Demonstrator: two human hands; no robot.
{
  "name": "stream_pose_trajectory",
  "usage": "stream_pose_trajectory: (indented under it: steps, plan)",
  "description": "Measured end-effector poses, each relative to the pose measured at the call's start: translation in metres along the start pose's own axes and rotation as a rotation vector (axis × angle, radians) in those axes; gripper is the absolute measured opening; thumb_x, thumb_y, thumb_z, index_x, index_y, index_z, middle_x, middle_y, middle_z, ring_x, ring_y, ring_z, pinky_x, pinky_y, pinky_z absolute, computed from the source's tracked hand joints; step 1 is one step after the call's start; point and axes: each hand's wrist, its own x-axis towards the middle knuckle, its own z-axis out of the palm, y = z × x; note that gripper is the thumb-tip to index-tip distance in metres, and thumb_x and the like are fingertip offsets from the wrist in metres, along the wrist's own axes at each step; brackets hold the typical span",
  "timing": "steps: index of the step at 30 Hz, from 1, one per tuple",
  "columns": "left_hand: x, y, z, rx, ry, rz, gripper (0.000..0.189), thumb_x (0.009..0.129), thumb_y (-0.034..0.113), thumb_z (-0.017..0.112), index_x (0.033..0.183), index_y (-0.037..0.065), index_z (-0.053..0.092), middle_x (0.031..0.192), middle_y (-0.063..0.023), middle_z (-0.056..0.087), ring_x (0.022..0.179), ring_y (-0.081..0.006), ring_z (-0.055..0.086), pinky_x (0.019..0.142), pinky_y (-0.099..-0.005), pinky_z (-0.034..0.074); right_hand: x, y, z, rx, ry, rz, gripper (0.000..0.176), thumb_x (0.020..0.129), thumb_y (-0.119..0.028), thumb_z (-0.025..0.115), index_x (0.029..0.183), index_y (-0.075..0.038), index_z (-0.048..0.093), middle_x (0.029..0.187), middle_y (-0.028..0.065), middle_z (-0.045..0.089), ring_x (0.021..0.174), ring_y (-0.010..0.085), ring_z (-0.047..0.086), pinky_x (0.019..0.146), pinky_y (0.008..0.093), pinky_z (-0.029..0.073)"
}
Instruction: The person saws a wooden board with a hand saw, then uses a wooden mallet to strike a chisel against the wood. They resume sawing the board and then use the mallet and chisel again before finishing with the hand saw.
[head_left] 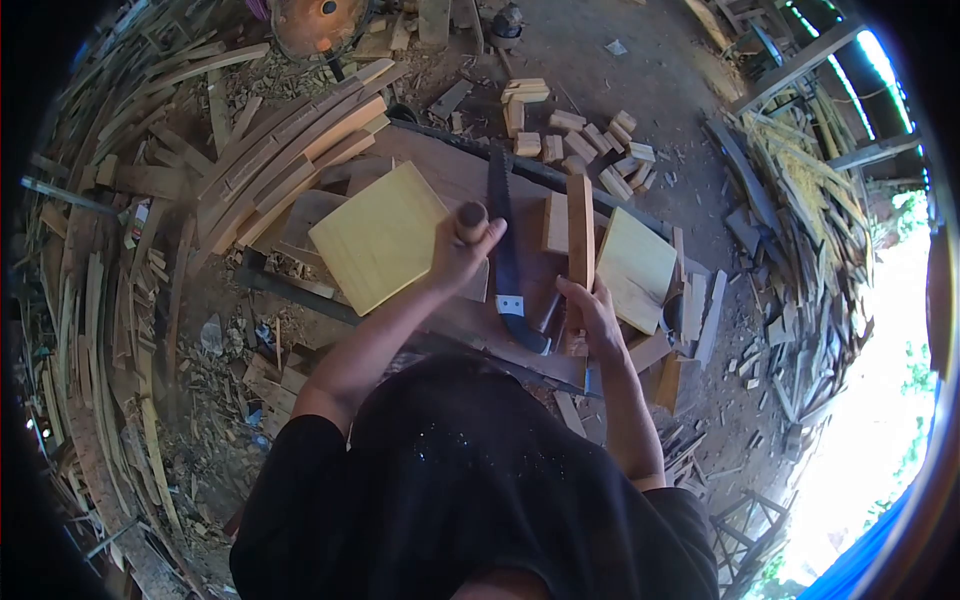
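Observation:
My left hand (460, 258) is closed around a round wooden piece (472, 218), perhaps a tool handle, whose end points up at me; the rest is hidden. My right hand (594, 312) grips a narrow wooden block (580, 230) near its lower end and holds it upright. Between my hands a saw (503, 235) lies on the workbench (430, 150), its dark handle towards me. A pale square board (380, 240) is beside my left hand, and another pale board (637, 268) sits right of the upright block. A shorter wooden block (556, 222) stands behind it.
Curved wooden strips (300, 150) are stacked at the bench's left. Several small wood blocks (600, 145) lie on the ground beyond it. Piles of scrap wood (110, 300) line the left, with more wood (800, 250) at the right. An orange-brown round object (318, 25) stands at the back.

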Motion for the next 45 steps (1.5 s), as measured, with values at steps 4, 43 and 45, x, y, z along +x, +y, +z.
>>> stream_pose_trajectory:
  steps: [4, 43, 45]
  plan:
    - [0.019, 0.003, -0.007, 0.02, 0.031, -0.016, 0.027, 0.086, 0.018, 0.073, 0.068, 0.008, 0.054, 0.063, 0.0057, 0.052, 0.058, -0.0039, 0.049, 0.052, -0.024, 0.04, -0.001, 0.008, -0.003, -0.019, -0.034, 0.024, 0.042, 0.081, -0.029, 0.07, 0.106, -0.001, 0.051, 0.074, 0.0018, 0.051, 0.06, 0.0103, 0.05, 0.054, 0.0256, 0.04]
    - [0.047, -0.015, -0.012, -0.098, 0.163, -0.068, 0.026, 0.081, 0.015, 0.074, 0.07, 0.01, 0.052, 0.062, 0.0058, 0.05, 0.055, -0.0037, 0.045, 0.051, -0.0238, 0.039, 0.039, -0.129, 0.082, -0.967, -0.242, -0.551, 0.057, 0.074, -0.038, 0.072, 0.101, 0.006, 0.048, 0.082, 0.0248, 0.064, 0.082, 0.0395, 0.067, 0.072, 0.0429, 0.053]
    - [0.049, -0.018, -0.013, -0.067, 0.151, -0.061, 0.026, 0.082, 0.015, 0.073, 0.069, 0.01, 0.052, 0.062, 0.0059, 0.05, 0.055, -0.0036, 0.045, 0.05, -0.024, 0.038, 0.026, -0.17, 0.082, -1.155, -0.006, -0.58, 0.055, 0.071, -0.033, 0.078, 0.108, -0.001, 0.053, 0.09, 0.0204, 0.064, 0.084, 0.0328, 0.065, 0.077, 0.0404, 0.05]
